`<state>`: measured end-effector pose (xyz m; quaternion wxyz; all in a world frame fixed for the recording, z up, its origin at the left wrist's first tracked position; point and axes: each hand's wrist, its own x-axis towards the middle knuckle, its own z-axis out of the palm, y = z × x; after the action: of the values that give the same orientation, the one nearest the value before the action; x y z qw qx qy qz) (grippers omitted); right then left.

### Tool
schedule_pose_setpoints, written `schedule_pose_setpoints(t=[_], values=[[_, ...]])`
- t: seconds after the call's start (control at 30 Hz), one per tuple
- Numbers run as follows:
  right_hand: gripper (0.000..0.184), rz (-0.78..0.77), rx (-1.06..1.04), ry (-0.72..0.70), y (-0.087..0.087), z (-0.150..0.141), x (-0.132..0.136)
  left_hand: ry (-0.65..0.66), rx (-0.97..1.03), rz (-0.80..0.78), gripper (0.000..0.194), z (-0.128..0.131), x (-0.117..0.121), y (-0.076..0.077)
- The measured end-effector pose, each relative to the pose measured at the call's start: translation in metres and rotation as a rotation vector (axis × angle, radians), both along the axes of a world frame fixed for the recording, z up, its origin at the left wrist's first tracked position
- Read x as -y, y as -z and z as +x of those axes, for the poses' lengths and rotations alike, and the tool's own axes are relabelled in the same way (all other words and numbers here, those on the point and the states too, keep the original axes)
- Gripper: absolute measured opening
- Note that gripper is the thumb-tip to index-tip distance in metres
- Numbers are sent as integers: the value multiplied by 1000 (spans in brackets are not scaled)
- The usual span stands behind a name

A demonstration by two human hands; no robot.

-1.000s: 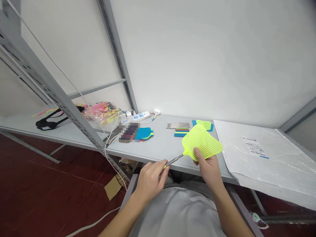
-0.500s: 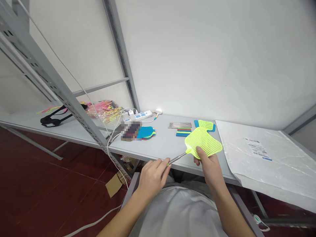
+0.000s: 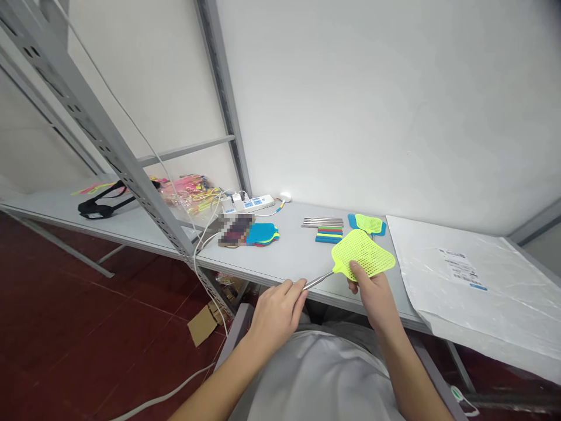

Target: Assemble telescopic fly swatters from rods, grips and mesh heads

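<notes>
Swatter: We held a lime-yellow fly swatter (image 3: 357, 260) up in front of us, its mesh head (image 3: 366, 251) right of centre and its thin metal shaft (image 3: 319, 280) slanting down left, over the near edge of the bench (image 3: 293, 248).
Left hand: Our left hand (image 3: 276, 316) was closed around the shaft's lower end, which our fingers hid.
Right hand: Our right hand (image 3: 372, 298) gripped the mesh head's lower edge, with the thumb on top.
Hold: Gripping at both ends looked steady, and a light pinch seemed right for the thin mesh.
Nearby: Beyond the head lay a yellow mesh piece on blue (image 3: 367, 224), coloured strips (image 3: 329, 235) and steel rods (image 3: 322, 222).
Rest: Further left were blue swatter heads (image 3: 262, 234), a power strip (image 3: 248, 203) and a bag of pink and yellow pieces (image 3: 188, 193). A labelled plastic sheet (image 3: 464, 280) covered the bench's right end.
</notes>
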<state>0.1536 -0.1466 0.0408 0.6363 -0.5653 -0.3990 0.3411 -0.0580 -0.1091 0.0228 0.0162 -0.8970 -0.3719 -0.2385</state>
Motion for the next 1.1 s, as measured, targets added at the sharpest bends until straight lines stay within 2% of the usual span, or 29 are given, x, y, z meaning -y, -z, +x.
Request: schedule_pose_setpoints(t=[0.17, 0.33, 0.47, 0.73, 0.87, 1.1], values=[[26, 25, -104, -38, 4, 0, -4, 17, 69, -44, 23, 0, -4, 4], [26, 24, -254, -87, 7, -1, -9, 79, 185, -65, 19, -1, -7, 0], [25, 9, -318, -115, 6, -4, -11, 109, 193, -76, 20, -1, -4, -2], [27, 32, -225, -60, 6, -3, -10, 105, 185, -69, 25, -4, -3, -3], [29, 43, -162, -61, 2, -3, -6, 116, 121, -93, 26, -6, -3, -5], [28, 25, -181, -70, -1, -1, -5, 110, 155, -98, 26, -5, -3, -2]])
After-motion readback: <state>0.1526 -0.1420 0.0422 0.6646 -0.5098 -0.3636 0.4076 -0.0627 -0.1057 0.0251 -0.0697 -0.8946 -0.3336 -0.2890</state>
